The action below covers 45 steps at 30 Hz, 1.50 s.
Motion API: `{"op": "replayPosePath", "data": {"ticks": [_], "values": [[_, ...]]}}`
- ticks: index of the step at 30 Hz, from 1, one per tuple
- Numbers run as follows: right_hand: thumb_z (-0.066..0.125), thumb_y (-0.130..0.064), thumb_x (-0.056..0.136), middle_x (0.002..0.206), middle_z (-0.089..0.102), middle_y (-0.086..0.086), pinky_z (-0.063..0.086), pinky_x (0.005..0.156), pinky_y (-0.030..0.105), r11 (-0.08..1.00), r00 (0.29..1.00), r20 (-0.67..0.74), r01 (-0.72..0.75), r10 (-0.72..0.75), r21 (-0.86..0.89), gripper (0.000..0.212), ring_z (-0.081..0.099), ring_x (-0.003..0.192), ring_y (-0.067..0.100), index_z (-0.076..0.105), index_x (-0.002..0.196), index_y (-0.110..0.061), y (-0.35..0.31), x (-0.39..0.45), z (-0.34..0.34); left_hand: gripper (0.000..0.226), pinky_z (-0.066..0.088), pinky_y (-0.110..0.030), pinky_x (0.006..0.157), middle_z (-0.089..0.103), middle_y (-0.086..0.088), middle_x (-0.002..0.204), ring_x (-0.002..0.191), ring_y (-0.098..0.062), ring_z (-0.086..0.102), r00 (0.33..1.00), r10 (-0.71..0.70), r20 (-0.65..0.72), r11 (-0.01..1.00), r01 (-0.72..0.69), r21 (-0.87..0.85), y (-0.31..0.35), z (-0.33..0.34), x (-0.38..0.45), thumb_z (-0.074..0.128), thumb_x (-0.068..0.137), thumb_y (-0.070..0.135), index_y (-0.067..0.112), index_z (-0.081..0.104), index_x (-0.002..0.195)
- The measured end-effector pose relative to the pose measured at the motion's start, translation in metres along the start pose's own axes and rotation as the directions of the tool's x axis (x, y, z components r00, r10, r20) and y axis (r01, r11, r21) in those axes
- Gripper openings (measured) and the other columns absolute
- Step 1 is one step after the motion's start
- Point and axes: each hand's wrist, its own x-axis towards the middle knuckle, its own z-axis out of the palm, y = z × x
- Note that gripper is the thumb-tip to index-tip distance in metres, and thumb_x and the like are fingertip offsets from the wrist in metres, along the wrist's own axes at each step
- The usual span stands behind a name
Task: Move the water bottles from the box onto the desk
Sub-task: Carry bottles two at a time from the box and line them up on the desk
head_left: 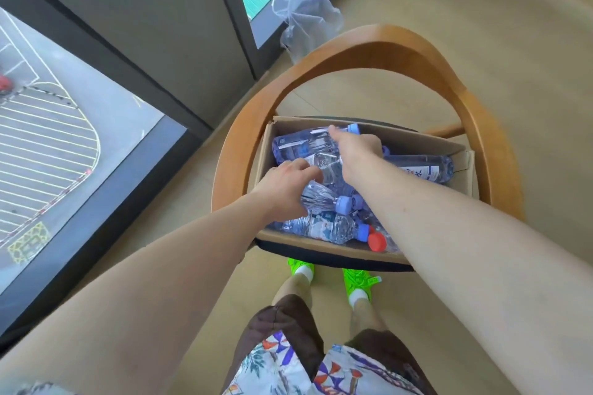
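Observation:
An open cardboard box [426, 143] rests on the seat of a wooden chair and holds several clear water bottles lying on their sides. My left hand [285, 184] is closed round a blue-capped bottle [321, 199] near the box's left side. My right hand [356, 146] reaches further in and grips another blue-capped bottle [303, 143] lying along the back. A bottle with a red cap [377, 240] lies at the near right corner, partly under my right forearm. No desk is in view.
The chair's curved wooden back [401, 42] arcs round the far side of the box. A crumpled clear plastic bag [305, 14] lies on the floor by the floor-to-ceiling window [64, 138]. My feet in green shoes [356, 284] stand just before the seat.

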Motion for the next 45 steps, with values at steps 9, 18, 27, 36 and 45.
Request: {"op": "replayPosePath", "data": {"ticks": [9, 18, 27, 36, 45], "values": [[0.083, -0.023, 0.084, 0.090, 0.062, 0.000, 0.040, 0.062, 0.028, 0.970, 0.990, 0.123, 0.039, -0.070, 0.239, 0.035, 0.054, 0.075, 0.012, 0.059, 0.108, -0.014, -0.004, -0.017, -0.004, 0.063, 0.056, -0.041, 0.087, 0.054, 0.003, 0.121, 0.106, -0.021, 0.055, 0.999, 0.040, 0.005, 0.999, -0.040, -0.020, 0.002, -0.006, 0.001, 0.086, 0.071, 0.020, 0.028, 0.058, 0.127], [0.079, -0.013, 0.084, 0.085, 0.067, -0.013, 0.050, 0.079, 0.028, 0.919, 0.923, 0.128, 0.332, -0.363, 0.211, 0.025, 0.065, 0.085, 0.014, 0.062, 0.092, -0.030, -0.057, -0.047, -0.028, 0.040, 0.053, -0.020, 0.071, 0.072, 0.012, 0.097, 0.092, -0.009, 0.068, 0.954, -0.298, -0.005, 0.769, 0.238, -0.594, 0.004, -0.064, -0.014, 0.081, 0.068, 0.032, 0.033, 0.074, 0.107], [0.046, -0.018, 0.102, 0.065, 0.064, 0.004, 0.052, 0.059, 0.028, 0.859, 0.866, 0.249, 0.315, -0.434, 0.403, 0.019, 0.061, 0.057, 0.018, 0.060, 0.089, -0.017, -0.129, -0.105, -0.069, 0.022, 0.060, -0.045, 0.064, 0.068, -0.007, 0.077, 0.063, -0.027, 0.065, 0.880, -0.474, 0.007, -0.019, -0.002, -1.000, 0.043, -0.145, -0.057, 0.063, 0.082, 0.026, 0.012, 0.068, 0.098], [0.089, -0.047, 0.073, 0.075, 0.059, 0.008, 0.055, 0.059, 0.031, 0.835, 0.642, 0.559, 0.516, -0.525, 0.191, 0.048, 0.059, 0.063, 0.024, 0.061, 0.087, -0.012, -0.171, -0.194, -0.097, 0.031, 0.055, -0.028, 0.046, 0.071, -0.002, 0.073, 0.056, -0.015, 0.072, 0.584, -0.748, -0.316, 0.163, -0.300, -0.940, 0.095, -0.206, -0.131, 0.084, 0.080, 0.034, 0.020, 0.064, 0.098], [0.077, -0.016, 0.080, 0.083, 0.060, 0.010, 0.060, 0.067, 0.041, 0.647, 0.258, 0.791, 0.732, -0.555, 0.216, 0.022, 0.062, 0.071, 0.025, 0.063, 0.095, -0.011, -0.136, -0.305, -0.085, 0.034, 0.064, -0.042, 0.070, 0.068, -0.010, 0.094, 0.083, -0.028, 0.071, 0.234, -0.893, -0.385, 0.267, -0.414, -0.870, 0.120, -0.202, -0.260, 0.083, 0.079, 0.031, 0.017, 0.067, 0.105]]}}
